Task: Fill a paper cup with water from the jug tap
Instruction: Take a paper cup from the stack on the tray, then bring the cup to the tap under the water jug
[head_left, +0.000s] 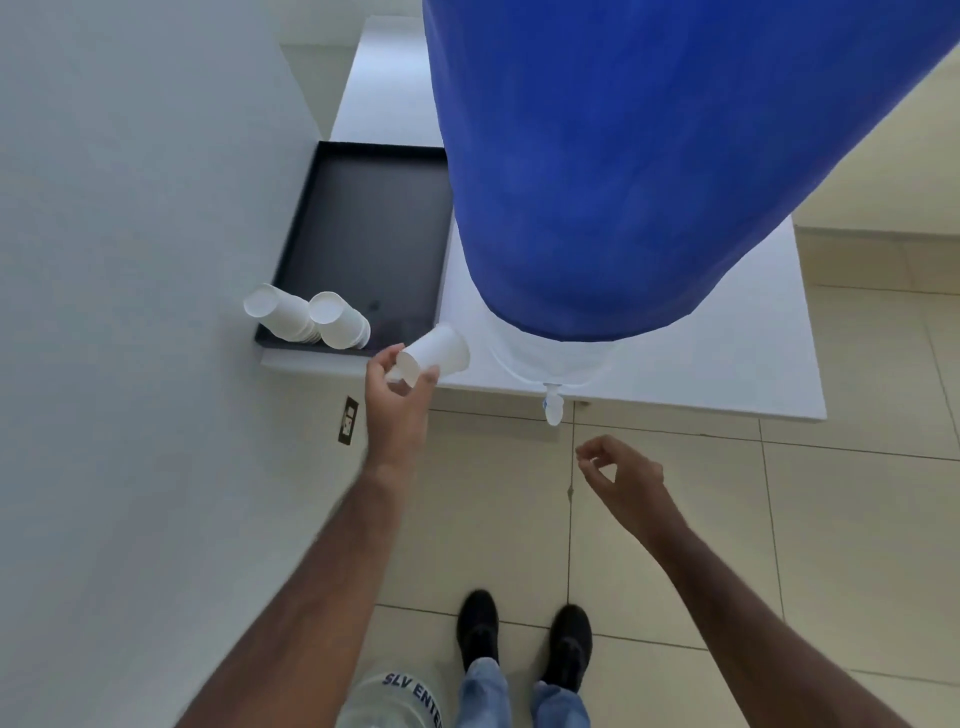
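Observation:
My left hand holds a white paper cup by its bottom end, tilted with its mouth pointing up and to the right, just in front of the table's edge. A big jug in a blue cover stands on the white table. Its small white tap sticks out over the table's front edge, to the right of the cup. My right hand hangs below and right of the tap, fingers loosely curled and holding nothing.
A black tray lies on the table left of the jug, with two stacks of upturned paper cups at its near corner. A white wall runs along the left. Beige floor tiles and my black shoes are below.

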